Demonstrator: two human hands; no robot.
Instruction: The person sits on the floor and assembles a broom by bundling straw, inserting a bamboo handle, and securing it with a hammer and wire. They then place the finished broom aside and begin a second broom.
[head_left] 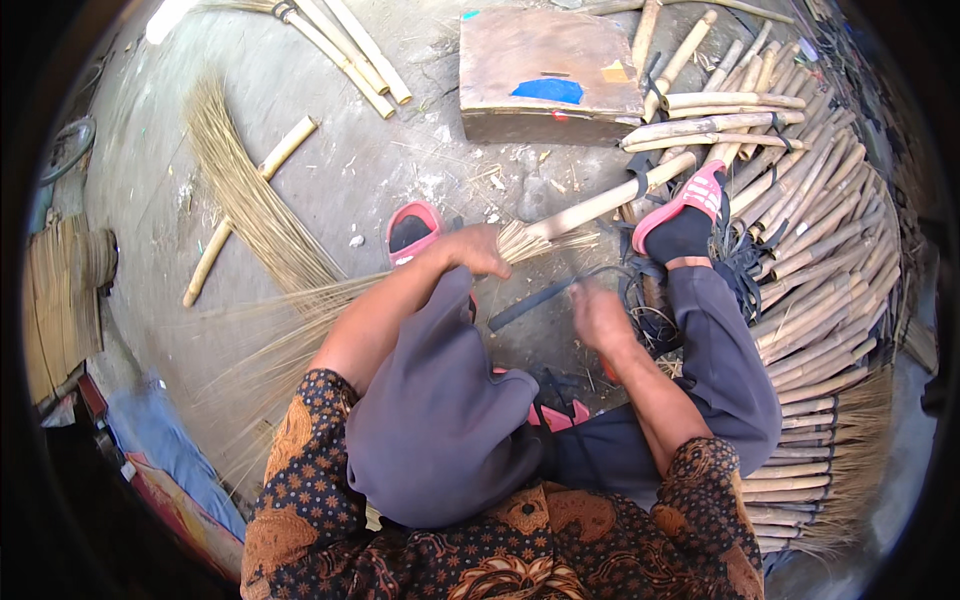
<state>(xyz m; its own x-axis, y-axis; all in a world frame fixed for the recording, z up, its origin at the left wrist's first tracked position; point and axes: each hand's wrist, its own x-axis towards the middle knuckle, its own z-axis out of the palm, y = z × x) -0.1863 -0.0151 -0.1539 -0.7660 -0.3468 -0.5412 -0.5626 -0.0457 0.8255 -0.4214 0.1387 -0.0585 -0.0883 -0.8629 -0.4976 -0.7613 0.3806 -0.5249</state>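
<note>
The right hand's grip [600,315] is too blurry to see well, the left arm [390,302] hides part of the long straw [523,240], and the top edge cuts off some pale bamboo sticks [368,48].

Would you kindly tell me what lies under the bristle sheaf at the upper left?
A bamboo pole lies beneath the sheaf, both ends showing. Its middle is covered, so I cannot see that part.

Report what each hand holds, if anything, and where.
Left hand: bristle bundle, near its gathered end. Right hand: blurred; its hold cannot be told.
</note>
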